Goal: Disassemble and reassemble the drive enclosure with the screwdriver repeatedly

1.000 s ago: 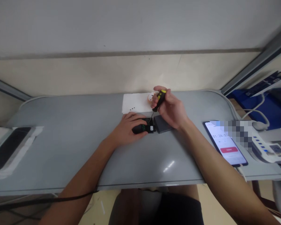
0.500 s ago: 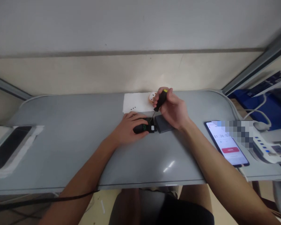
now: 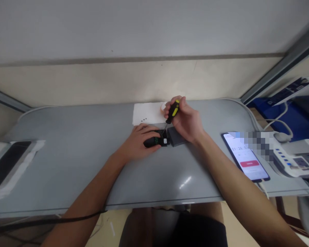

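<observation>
My left hand (image 3: 140,140) lies over a small black device (image 3: 157,141) on the grey table (image 3: 74,161), fingers curled around it and pinning it down. A green part and a small white label show on the device's exposed top. My right hand (image 3: 186,120) is closed on a black and yellow screwdriver (image 3: 172,111), held nearly upright with its thin tip down on the device. A dark grey flat cover (image 3: 177,137) lies just right of the device, under my right hand.
White paper (image 3: 146,113) with several tiny dark screws lies behind the device. A phone (image 3: 244,159) showing a timer sits at right, beside a white power strip (image 3: 285,157) with cables. A dark screen in white wrapping (image 3: 7,164) is at far left.
The right hand has turned the screwdriver slightly in its fingers, tip staying on the device. The left hand keeps its hold. The view has shifted a little.
</observation>
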### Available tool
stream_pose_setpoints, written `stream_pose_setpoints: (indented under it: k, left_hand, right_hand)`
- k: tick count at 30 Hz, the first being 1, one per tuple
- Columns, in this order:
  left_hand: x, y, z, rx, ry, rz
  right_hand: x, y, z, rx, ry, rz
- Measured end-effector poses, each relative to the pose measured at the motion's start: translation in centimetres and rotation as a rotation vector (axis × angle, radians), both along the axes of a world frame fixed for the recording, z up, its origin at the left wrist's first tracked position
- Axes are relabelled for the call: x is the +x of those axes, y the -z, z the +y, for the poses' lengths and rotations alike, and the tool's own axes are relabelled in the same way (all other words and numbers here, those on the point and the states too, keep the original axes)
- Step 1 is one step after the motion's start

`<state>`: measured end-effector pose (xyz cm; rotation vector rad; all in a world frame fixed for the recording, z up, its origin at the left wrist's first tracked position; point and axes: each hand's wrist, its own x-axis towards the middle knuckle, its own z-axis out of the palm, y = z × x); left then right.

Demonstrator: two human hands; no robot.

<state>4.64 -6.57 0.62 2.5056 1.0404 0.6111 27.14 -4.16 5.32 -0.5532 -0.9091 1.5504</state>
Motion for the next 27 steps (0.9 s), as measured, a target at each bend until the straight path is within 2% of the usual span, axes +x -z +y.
stream_pose_setpoints:
  k: [5, 12, 15, 22, 27]
  left_hand:
    - [-0.1, 0.0, 0.0, 0.007, 0.015, 0.007]
    - [0.0, 0.2, 0.1, 0.018, 0.011, -0.008]
    - [0.0, 0.3, 0.1, 0.021, 0.016, -0.016]
    - [0.1, 0.2, 0.1, 0.014, 0.005, 0.0]
    - [0.1, 0.2, 0.0, 0.019, 0.001, 0.005]
  right_hand:
    - [0.2, -0.2, 0.1, 0.0, -0.064, -0.007]
    - [-0.7, 0.2, 0.2, -0.061, 0.027, 0.044]
    - [-0.6, 0.1, 0.1, -0.039, 0.044, 0.046]
    - [0.3, 0.1, 0.3, 0.009, -0.043, -0.045]
    - [-0.4, 0.4, 0.3, -0.007, 0.008, 0.045]
